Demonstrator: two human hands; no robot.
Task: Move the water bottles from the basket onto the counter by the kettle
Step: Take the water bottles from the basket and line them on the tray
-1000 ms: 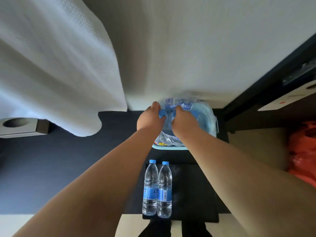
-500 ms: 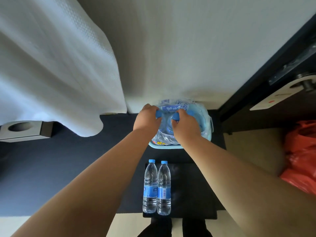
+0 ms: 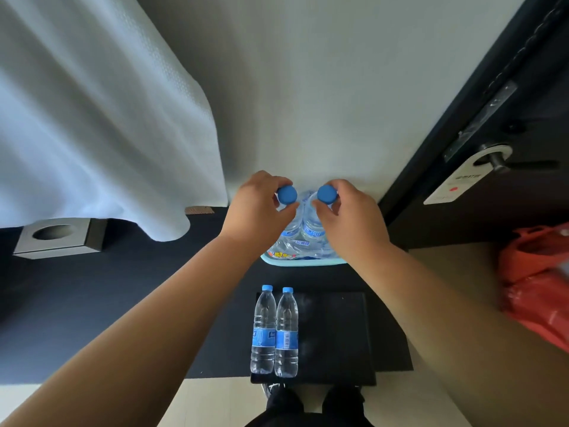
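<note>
A light blue basket (image 3: pixel 303 261) sits on the dark counter against the white wall, with several clear water bottles lying inside. My left hand (image 3: pixel 257 208) grips the neck of one blue-capped bottle (image 3: pixel 288 195), held upright above the basket. My right hand (image 3: pixel 351 215) grips a second blue-capped bottle (image 3: pixel 327 194) the same way, right beside the first. Two more upright bottles (image 3: pixel 275 331) stand side by side on a black tray (image 3: pixel 335 334) near the counter's front edge. No kettle is in view.
A white towel (image 3: pixel 92 118) hangs over the counter at the left. A grey tissue box (image 3: pixel 58 238) sits below it. A dark door with a handle and hanger tag (image 3: pixel 462 177) is at the right, and an orange plastic bag (image 3: pixel 535 288) lies lower right.
Both hands have risen out of the basket, each lifting a bottle by its neck; the two blue caps now show above the basket. The two bottles on the tray have not moved.
</note>
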